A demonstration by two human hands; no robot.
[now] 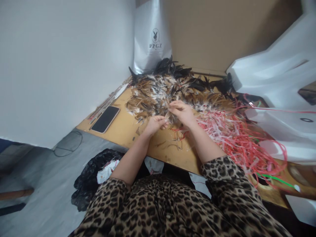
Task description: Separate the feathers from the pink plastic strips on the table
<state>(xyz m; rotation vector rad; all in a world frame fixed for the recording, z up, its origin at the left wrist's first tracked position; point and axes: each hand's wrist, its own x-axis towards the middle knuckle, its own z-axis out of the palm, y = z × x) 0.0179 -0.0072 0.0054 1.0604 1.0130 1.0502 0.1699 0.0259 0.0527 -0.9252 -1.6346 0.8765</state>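
Observation:
A big heap of brown, white and black feathers (163, 90) lies on a wooden table (123, 130). My left hand (155, 123) and my right hand (182, 112) meet at the near edge of the heap. Both hands are closed in a pinch on a small bunch of feathers (169, 116) held between them. My sleeves have a leopard print.
A dark phone (105, 119) lies at the table's left, beside thin sticks along the wall. A tangle of red and pink strips (234, 138) spreads on the right. White bags (278, 85) stand right, a printed white bag (152, 36) at the back. A black bag (93, 177) is on the floor.

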